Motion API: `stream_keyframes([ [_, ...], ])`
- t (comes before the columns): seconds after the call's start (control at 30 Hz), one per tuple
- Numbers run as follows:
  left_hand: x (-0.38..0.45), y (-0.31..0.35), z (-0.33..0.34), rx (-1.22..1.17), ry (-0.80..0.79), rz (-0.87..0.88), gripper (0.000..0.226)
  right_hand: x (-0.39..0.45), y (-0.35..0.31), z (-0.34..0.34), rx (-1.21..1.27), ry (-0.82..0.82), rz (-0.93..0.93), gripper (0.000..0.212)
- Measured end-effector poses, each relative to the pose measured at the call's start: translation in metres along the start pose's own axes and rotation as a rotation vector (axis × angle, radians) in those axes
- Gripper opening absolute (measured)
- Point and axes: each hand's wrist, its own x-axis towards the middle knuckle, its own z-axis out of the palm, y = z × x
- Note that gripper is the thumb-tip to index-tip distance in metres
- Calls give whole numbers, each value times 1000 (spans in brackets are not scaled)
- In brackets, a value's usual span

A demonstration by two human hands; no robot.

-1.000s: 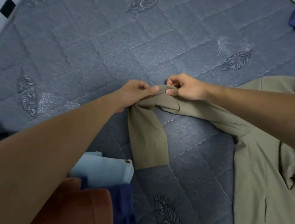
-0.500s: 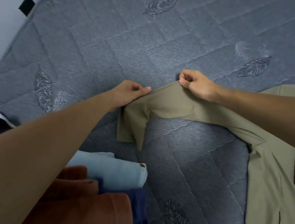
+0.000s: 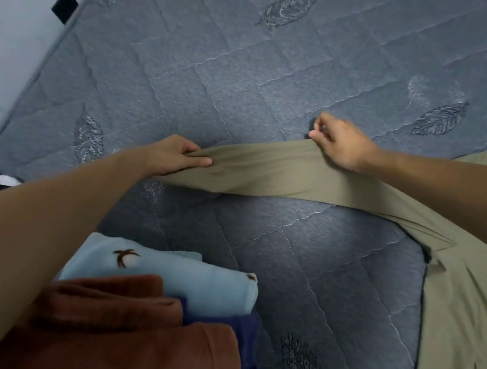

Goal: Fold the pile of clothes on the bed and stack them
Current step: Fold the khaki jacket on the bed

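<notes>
1. Khaki shirt sleeve [image 3: 267, 168] is stretching taut between my hands above the grey quilted bed [image 3: 228, 77].
2. I am pinching its end with my left hand [image 3: 173, 157].
3. I am gripping it with my right hand [image 3: 341, 141].
4. Folded clothes [image 3: 146, 296] are sitting stacked near my left forearm.

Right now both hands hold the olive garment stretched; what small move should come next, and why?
Probably lower the stretched part flat onto the bed. The left hand and right hand pinch the olive garment taut above it, while its rest lies crumpled at the right, so it is not yet flat enough to fold.
</notes>
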Motion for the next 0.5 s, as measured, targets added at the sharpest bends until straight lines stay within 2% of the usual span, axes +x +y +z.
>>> stream_keyframes([
  [0.07,-4,-11,-3,4,61,3,43,-1,-3,0,-17,-6,-5,31],
  [0.13,-10,-19,-6,-21,80,-16,35,-1,-5,1,-58,-31,-12,44],
  [0.2,-16,-26,-9,-92,116,-33,26,0,-10,3,-89,-61,-24,48],
  [0.33,-18,-39,-10,-285,315,-37,9,4,-21,10,-131,-41,-49,40],
  [0.4,-16,-39,-7,-336,404,-77,17,5,-28,14,-198,5,-65,27],
  [0.5,-16,-30,1,-337,503,-119,36,-4,-40,20,-329,219,-124,16],
])
